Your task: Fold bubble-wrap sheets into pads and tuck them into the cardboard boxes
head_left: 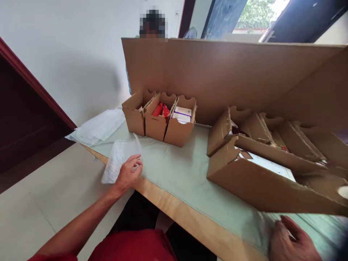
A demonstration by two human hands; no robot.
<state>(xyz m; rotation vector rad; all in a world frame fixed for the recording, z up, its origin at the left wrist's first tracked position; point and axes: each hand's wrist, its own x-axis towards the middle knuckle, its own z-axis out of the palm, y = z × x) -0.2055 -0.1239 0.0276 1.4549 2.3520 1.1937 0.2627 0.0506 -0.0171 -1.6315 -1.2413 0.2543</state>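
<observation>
My left hand [131, 172] is closed at the right edge of a clear bubble wrap bag [116, 159], its fingers curled against the plastic. That bag lies across the table's front edge and partly overhangs it. Farther left, more bubble wrap bags [99, 125] lie flat on the table. Low at the right, my right hand [293, 240] rests by the table's front edge, below a long cardboard box. Its fingers are curled in, and whatever they may hold is hidden.
Three cardboard bins [154, 128] stand at the back, with red packets [161, 110] and white boxes [182, 114] inside. Larger cardboard bins [244, 177] fill the right side. A tall cardboard panel [217, 72] rises behind them. Beyond it is a person [153, 23]. A pale green cloth covers the table [176, 174].
</observation>
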